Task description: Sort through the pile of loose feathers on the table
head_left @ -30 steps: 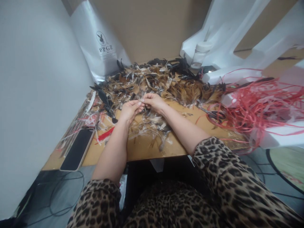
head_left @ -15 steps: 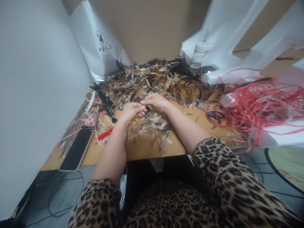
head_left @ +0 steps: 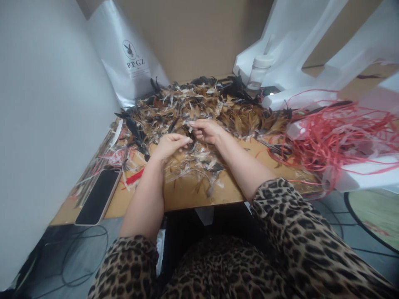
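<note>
A big heap of brown, black and white feathers (head_left: pixel 202 104) covers the back of a wooden table (head_left: pixel 187 193). My left hand (head_left: pixel 170 145) and my right hand (head_left: pixel 205 131) meet over the near edge of the heap, fingertips almost touching. Both hands are pinched shut on a small dark feather (head_left: pixel 190 139) held between them. More loose feathers (head_left: pixel 199 164) lie on the table under my wrists.
A black phone (head_left: pixel 98 197) lies at the table's left front. A tangle of red strings (head_left: pixel 336 135) spreads on the right over white bags (head_left: pixel 368 176). A silver PPGZ bag (head_left: pixel 124 58) and a clear bottle (head_left: pixel 258 72) stand at the back. Scissors (head_left: pixel 277 148) lie by the strings.
Both hands have stayed together at the heap's edge, shifting slightly; the right hand's fingers have worked at the feather. The view has tilted a little.
</note>
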